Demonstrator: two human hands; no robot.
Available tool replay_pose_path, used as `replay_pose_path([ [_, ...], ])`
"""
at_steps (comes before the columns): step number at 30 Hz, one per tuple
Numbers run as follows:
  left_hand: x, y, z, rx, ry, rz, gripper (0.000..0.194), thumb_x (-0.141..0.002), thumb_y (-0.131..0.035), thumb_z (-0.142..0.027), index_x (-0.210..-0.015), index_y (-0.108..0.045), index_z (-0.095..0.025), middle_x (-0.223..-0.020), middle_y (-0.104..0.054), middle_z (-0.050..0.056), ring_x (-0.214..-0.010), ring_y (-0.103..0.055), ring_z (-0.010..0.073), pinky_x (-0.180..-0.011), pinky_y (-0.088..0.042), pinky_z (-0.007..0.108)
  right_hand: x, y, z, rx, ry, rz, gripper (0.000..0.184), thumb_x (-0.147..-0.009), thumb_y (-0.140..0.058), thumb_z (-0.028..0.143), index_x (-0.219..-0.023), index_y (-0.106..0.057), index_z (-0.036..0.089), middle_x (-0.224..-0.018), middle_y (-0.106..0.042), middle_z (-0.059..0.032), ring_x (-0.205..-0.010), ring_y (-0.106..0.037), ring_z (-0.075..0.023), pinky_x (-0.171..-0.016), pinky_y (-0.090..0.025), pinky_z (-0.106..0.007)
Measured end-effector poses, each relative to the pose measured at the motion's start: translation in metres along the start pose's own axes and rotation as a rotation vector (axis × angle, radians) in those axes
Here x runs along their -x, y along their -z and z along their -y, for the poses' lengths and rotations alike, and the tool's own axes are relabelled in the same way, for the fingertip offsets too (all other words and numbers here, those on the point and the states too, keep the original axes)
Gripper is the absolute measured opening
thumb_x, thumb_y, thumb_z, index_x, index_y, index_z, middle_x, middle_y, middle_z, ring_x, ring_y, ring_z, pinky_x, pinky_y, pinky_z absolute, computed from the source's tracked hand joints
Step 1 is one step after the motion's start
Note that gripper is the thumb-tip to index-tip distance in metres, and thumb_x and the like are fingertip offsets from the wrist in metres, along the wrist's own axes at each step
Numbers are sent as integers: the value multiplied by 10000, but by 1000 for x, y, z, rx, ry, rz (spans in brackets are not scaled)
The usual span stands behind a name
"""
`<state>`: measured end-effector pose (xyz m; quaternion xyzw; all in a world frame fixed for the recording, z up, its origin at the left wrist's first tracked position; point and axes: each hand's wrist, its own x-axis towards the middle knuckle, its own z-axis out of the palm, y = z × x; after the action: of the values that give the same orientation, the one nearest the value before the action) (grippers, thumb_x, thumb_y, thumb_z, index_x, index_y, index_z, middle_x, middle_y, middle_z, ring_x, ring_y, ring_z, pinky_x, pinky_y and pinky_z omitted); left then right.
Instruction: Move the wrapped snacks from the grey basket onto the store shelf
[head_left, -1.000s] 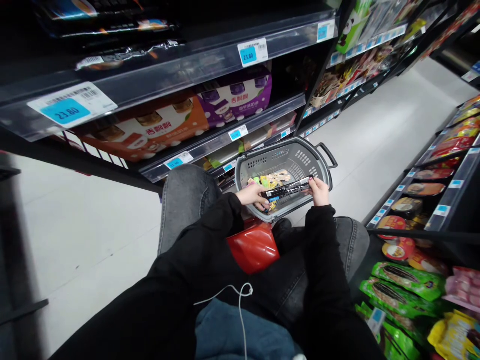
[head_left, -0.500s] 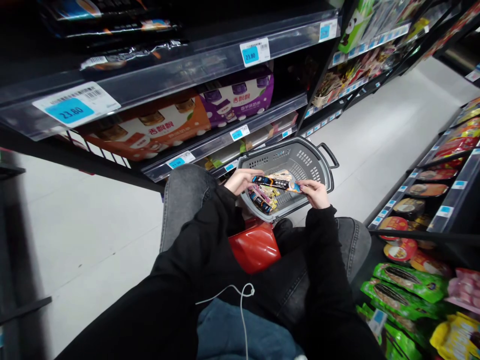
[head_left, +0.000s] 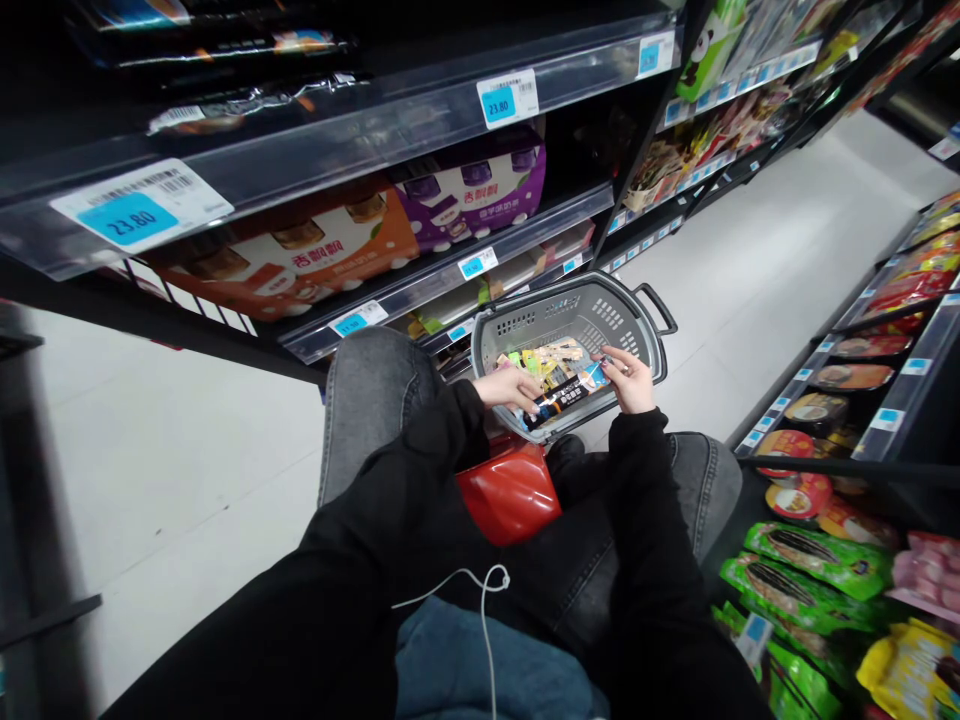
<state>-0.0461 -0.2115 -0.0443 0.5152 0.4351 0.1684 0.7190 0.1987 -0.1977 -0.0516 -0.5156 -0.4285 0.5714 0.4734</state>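
Observation:
A slim black stick packet (head_left: 564, 394) with a blue end lies slanted over the grey shopping basket (head_left: 487, 335). My right hand (head_left: 630, 380) pinches its blue end between thumb and fingers. At the other end, the fingers of my left hand (head_left: 510, 388) are closed on the packet, low over the near side of the basket. Beneath and behind it, a heap of small colourful sachets (head_left: 559, 355) fills the left part of the basket. Whether the packet rests on the sachets I cannot tell.
A red glossy bag or box (head_left: 514, 490) sits between my legs. Boxed drinks (head_left: 476, 195) stand on the shelf to the left, above the basket. Green snack bags (head_left: 817, 560) line the right shelf. A white cord (head_left: 486, 610) hangs over my lap.
Both hands have tilted the stick packet, its left end coming down and nearer to me. My left hand has moved down and right; my right hand has shifted only slightly.

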Motion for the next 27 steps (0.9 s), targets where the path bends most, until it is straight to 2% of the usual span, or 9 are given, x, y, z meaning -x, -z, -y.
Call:
replay_pose_path([
  [3, -3, -4, 0, -42, 51, 142, 349, -449, -810, -218, -779, -723, -145, -653, -690, 14, -594, -633, 132, -493, -437, 154, 0, 0, -2, 0, 8, -11, 495, -565, -747, 379, -998, -608, 184, -854, -702, -57, -743, -649, -193, -652, -528, -320],
  [8, -8, 1, 3, -83, 26, 84, 373, -425, -809, -211, -781, -721, -139, -648, -691, 19, -591, -633, 136, -549, -462, 176, -3, 2, -4, 38, -30, -73, 395, -536, -756, 408, -827, -626, 176, -596, -628, 11, -534, -572, -133, -516, -480, -267],
  [12, -7, 15, 4, -26, -61, -193, 343, -463, -790, -212, -783, -711, -119, -675, -689, 27, -640, -639, 152, -665, -493, 236, -4, 8, -1, 67, -15, -114, 308, -544, -750, 391, -684, -581, 176, -442, -496, 73, -421, -472, -80, -445, -428, -222],
  [14, -6, 23, 2, 36, -119, -383, 320, -514, -771, -233, -801, -699, -112, -702, -684, 36, -657, -631, 146, -680, -494, 245, -2, 8, 1, 93, -11, -63, 282, -541, -755, 354, -674, -582, 173, -410, -455, 93, -390, -435, -61, -422, -409, -202],
  [17, -7, 29, -1, 176, -217, -653, 342, -579, -741, -253, -881, -659, -114, -737, -666, 38, -658, -614, 129, -662, -499, 244, 3, 0, 1, 136, -132, 207, 313, -516, -769, 312, -751, -625, 166, -480, -550, 64, -437, -514, -87, -449, -463, -219],
  [19, -7, 30, -3, 267, -225, -778, 385, -616, -719, -249, -963, -615, -118, -771, -656, 44, -663, -615, 130, -643, -506, 252, 6, -9, -2, 149, -249, 387, 337, -490, -781, 296, -762, -633, 162, -549, -614, 29, -489, -579, -127, -489, -516, -259],
  [21, -7, 33, -4, 295, -200, -853, 406, -665, -682, -242, -1036, -569, -126, -869, -655, 69, -718, -627, 144, -655, -515, 271, 7, -18, -10, 151, -322, 456, 317, -474, -790, 279, -717, -622, 164, -554, -624, 19, -495, -599, -146, -502, -543, -283],
  [24, -7, 38, -4, 156, -189, -935, 375, -712, -638, -212, -1064, -545, -125, -1055, -626, 112, -903, -616, 173, -791, -502, 316, 3, -25, -29, 235, -405, 385, 279, -484, -790, 224, -676, -594, 170, -521, -604, 32, -474, -597, -146, -512, -562, -290],
  [27, -10, 41, -2, -93, -214, -994, 296, -710, -628, -151, -1001, -582, -124, -1077, -626, 105, -1016, -579, 186, -934, -428, 346, -4, -29, -55, 477, -511, 256, 225, -548, -743, 142, -700, -577, 160, -564, -612, 24, -487, -605, -136, -552, -571, -280],
])
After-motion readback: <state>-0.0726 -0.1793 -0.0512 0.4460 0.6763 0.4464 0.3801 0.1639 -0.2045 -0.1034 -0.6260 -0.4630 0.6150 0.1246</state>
